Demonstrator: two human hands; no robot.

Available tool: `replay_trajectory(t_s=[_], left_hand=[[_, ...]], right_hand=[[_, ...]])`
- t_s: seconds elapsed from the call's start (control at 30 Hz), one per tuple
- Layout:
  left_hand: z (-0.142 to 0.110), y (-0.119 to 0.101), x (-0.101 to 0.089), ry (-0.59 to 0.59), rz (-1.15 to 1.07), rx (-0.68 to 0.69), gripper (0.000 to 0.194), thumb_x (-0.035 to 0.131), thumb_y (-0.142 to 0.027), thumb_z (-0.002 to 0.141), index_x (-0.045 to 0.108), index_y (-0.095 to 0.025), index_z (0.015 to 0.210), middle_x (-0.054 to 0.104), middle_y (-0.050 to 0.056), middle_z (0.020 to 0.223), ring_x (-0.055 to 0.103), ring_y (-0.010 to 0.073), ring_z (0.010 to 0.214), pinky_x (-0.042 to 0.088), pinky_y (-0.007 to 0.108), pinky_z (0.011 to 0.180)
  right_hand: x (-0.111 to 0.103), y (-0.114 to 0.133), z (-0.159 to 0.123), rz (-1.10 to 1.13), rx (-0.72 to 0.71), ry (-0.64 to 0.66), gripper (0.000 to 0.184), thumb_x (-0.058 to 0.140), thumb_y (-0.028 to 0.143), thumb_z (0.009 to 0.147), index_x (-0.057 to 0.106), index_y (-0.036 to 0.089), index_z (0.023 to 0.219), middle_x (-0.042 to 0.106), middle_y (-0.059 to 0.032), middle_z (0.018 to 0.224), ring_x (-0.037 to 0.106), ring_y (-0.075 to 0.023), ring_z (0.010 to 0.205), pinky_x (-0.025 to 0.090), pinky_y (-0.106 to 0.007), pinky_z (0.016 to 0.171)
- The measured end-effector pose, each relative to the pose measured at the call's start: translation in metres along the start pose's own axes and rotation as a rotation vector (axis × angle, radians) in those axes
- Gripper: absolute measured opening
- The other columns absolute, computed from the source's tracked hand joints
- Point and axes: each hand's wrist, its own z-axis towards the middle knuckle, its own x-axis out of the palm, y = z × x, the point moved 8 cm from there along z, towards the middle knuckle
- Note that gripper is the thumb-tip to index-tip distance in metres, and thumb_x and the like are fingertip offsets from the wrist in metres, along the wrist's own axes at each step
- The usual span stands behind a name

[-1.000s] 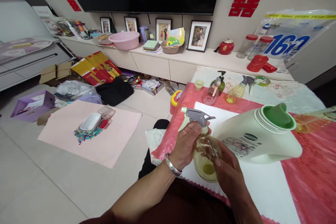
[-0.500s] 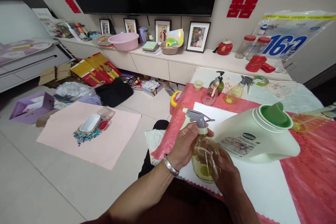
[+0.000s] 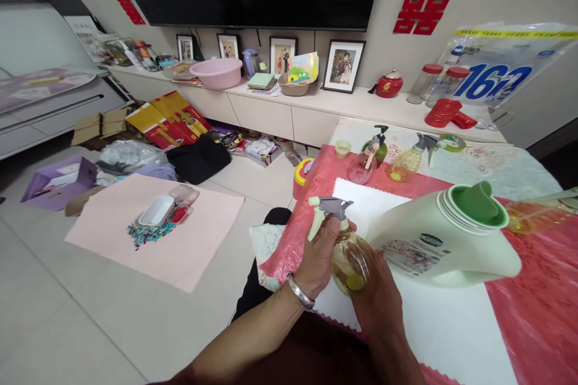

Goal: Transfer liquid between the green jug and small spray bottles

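A clear, rounded spray bottle (image 3: 351, 260) with a grey and pale green trigger head is held up between both hands over the table's near edge. My left hand (image 3: 320, 249), with a silver bangle at the wrist, closes around the neck and trigger head. Around the bottle's right side and base wraps my right hand (image 3: 377, 289). Some yellowish liquid shows low in the bottle. Just right of it stands a large pale green detergent jug (image 3: 440, 246) with a darker green spout in its open mouth.
Behind on the red-covered table are a pinkish spray bottle (image 3: 360, 167), a green pump bottle (image 3: 382, 147), a yellowish spray bottle (image 3: 405, 163) and a small cup (image 3: 342, 147). Another bottle (image 3: 537, 215) lies at the right. A pink sheet (image 3: 198, 240) with a white tray (image 3: 156, 210) covers floor at left.
The spray bottle has turned, so its pale trigger now points left and down. My left hand has shifted up onto the trigger head; my right hand has moved lower under the bottle.
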Motion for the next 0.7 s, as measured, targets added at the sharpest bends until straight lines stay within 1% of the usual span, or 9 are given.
replay_trajectory(t_s=[0.07,0.13,0.2,0.27,0.33,0.43,0.53,0.63,0.7], left_hand=[[0.003,-0.002,-0.002,-0.022,-0.028,0.000,0.036,0.074,-0.046,0.080,0.065,-0.017,0.099,0.070,0.004,0.086,0.067,0.0159,0.075,0.053,0.029,0.074],[0.004,-0.007,-0.002,-0.030,-0.051,0.001,0.037,0.076,-0.045,0.080,0.065,-0.017,0.102,0.071,0.004,0.086,0.069,0.0170,0.078,0.053,0.030,0.076],[0.005,-0.011,-0.002,-0.022,-0.065,-0.007,0.037,0.077,-0.044,0.079,0.065,-0.018,0.102,0.072,0.005,0.089,0.070,0.0188,0.084,0.052,0.031,0.079],[0.004,-0.013,-0.002,-0.016,-0.074,-0.030,0.037,0.079,-0.042,0.077,0.066,-0.018,0.101,0.073,0.006,0.094,0.070,0.0202,0.087,0.052,0.032,0.081],[0.003,-0.012,-0.003,-0.017,-0.085,-0.050,0.037,0.080,-0.042,0.075,0.067,-0.018,0.100,0.073,0.006,0.095,0.070,0.0212,0.089,0.052,0.033,0.082],[0.003,-0.015,0.000,0.017,-0.069,-0.029,0.035,0.078,-0.043,0.078,0.068,-0.017,0.099,0.073,0.006,0.092,0.070,0.0219,0.090,0.051,0.033,0.081],[0.003,-0.020,0.004,0.058,-0.033,0.006,0.035,0.077,-0.044,0.079,0.069,-0.015,0.097,0.072,0.007,0.090,0.069,0.0217,0.089,0.051,0.032,0.078],[0.004,-0.020,0.003,0.043,-0.005,-0.014,0.036,0.080,-0.044,0.075,0.069,-0.013,0.091,0.072,0.007,0.087,0.068,0.0203,0.083,0.051,0.031,0.073],[0.005,-0.019,0.000,0.013,-0.002,-0.022,0.034,0.080,-0.042,0.075,0.069,-0.013,0.089,0.072,0.007,0.087,0.068,0.0195,0.081,0.050,0.030,0.072]], right_hand=[[0.005,0.002,-0.004,0.010,-0.013,0.039,0.069,0.081,0.055,0.069,0.058,0.030,0.129,0.050,-0.0051,0.135,0.049,-0.0276,0.124,0.049,-0.042,0.100],[0.010,0.005,-0.009,0.001,-0.039,0.104,0.081,0.087,0.044,0.064,0.052,0.032,0.136,0.046,-0.0062,0.139,0.047,-0.0284,0.126,0.047,-0.043,0.101],[0.014,0.009,-0.013,-0.014,-0.064,0.173,0.083,0.087,0.037,0.067,0.048,0.033,0.140,0.043,-0.0079,0.142,0.045,-0.0281,0.129,0.044,-0.043,0.105],[0.016,0.010,-0.015,-0.015,-0.064,0.221,0.076,0.084,0.035,0.073,0.048,0.033,0.140,0.042,-0.0090,0.142,0.045,-0.0275,0.129,0.042,-0.044,0.106],[0.014,0.009,-0.015,0.012,-0.038,0.224,0.071,0.083,0.037,0.074,0.052,0.032,0.137,0.043,-0.0092,0.142,0.046,-0.0281,0.127,0.042,-0.045,0.106],[0.009,0.005,-0.012,0.054,0.016,0.186,0.063,0.084,0.042,0.073,0.059,0.028,0.129,0.044,-0.0088,0.141,0.047,-0.0281,0.127,0.043,-0.043,0.106],[0.008,0.000,-0.009,0.067,0.094,0.154,0.053,0.078,0.053,0.078,0.064,0.026,0.122,0.044,-0.0081,0.141,0.048,-0.0297,0.125,0.046,-0.049,0.101],[0.010,-0.007,-0.011,0.091,0.237,0.127,0.058,0.075,0.064,0.078,0.066,0.026,0.120,0.043,-0.0096,0.141,0.048,-0.0335,0.123,0.051,-0.054,0.091],[0.016,-0.006,-0.015,0.129,0.270,0.166,0.065,0.076,0.066,0.075,0.063,0.028,0.126,0.039,-0.0089,0.144,0.045,-0.0337,0.126,0.051,-0.051,0.090]])
